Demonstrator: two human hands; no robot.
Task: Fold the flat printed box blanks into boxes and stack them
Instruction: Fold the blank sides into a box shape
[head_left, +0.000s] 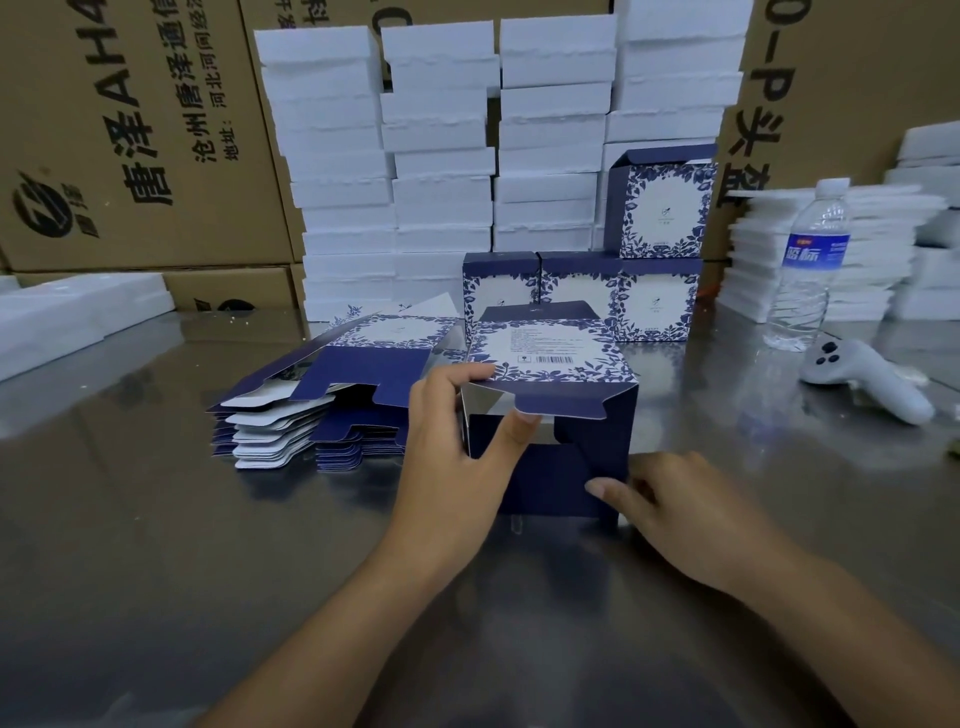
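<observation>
Head view. On a steel table (156, 519), before stacked white foam blocks (441, 156), a half-formed printed box (550, 353) is stood just right of the pile of flat blanks (311, 410) and in front of the finished boxes (660, 296). Its upper left corner is pinched between thumb and forefinger of the left hand (457, 431). The lower flap is pressed by the curled fingers of the right hand (670, 514). The open flaps are best creased squarely before tucking, with the walls kept upright.

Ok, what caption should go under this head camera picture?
The left hand and right hand hold a half-folded blue flowery box on a shiny table beside flat boxes and finished boxes.
</observation>
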